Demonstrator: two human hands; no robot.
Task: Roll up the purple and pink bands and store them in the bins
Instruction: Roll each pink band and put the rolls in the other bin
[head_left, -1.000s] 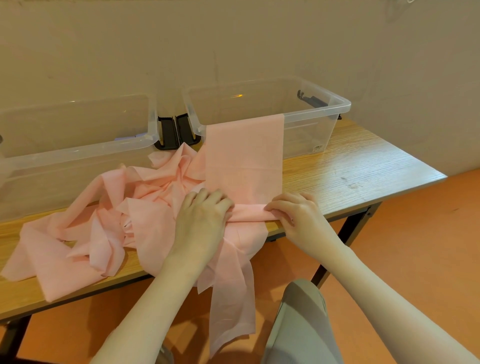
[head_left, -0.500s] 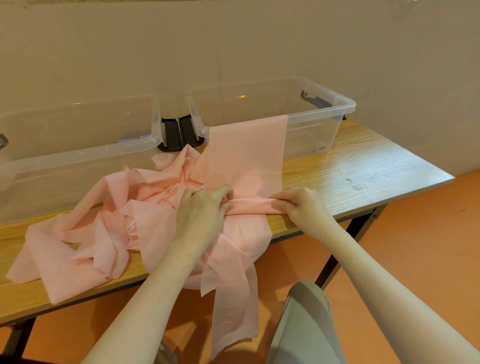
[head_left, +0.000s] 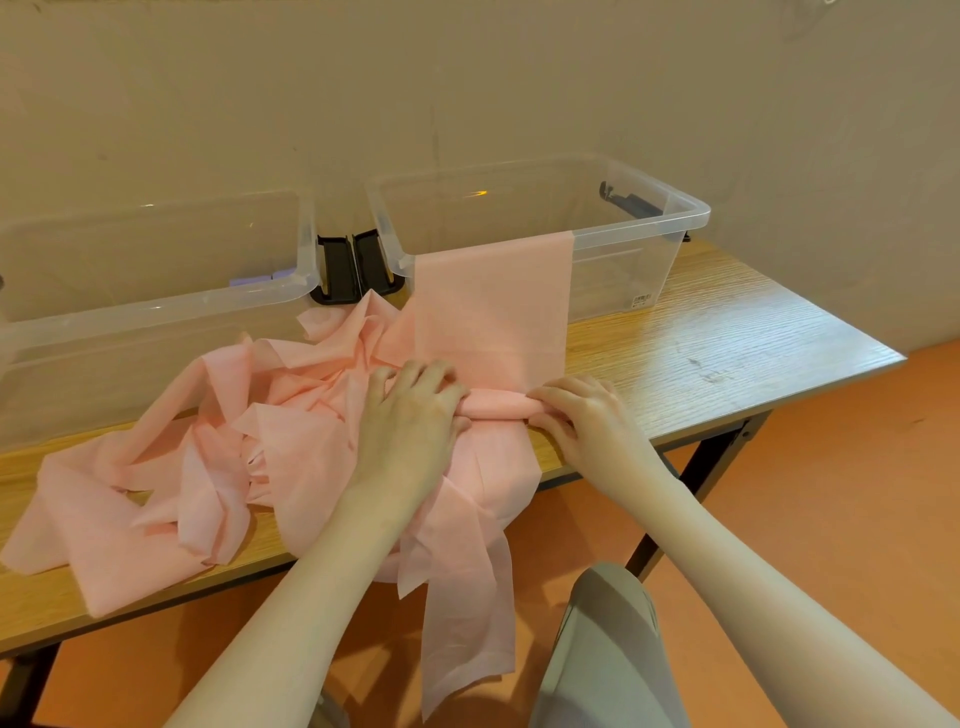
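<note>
Rolling goes best if both hands keep even pressure so the roll (head_left: 496, 404) stays tight and straight along the flat strip running up to the right bin (head_left: 649, 228). The left hand (head_left: 410, 415) and right hand (head_left: 582, 421) curl their fingers around the roll's two ends at centre frame. The pink band (head_left: 483, 306) is thin, matte and crumpled, heaped on the tabletop (head_left: 727, 338) at left, one end hanging off the near edge.

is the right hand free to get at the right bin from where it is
Probably not yet: the right hand and left hand both grip the pink band roll. Otherwise, bare table leads to the right bin.
</note>
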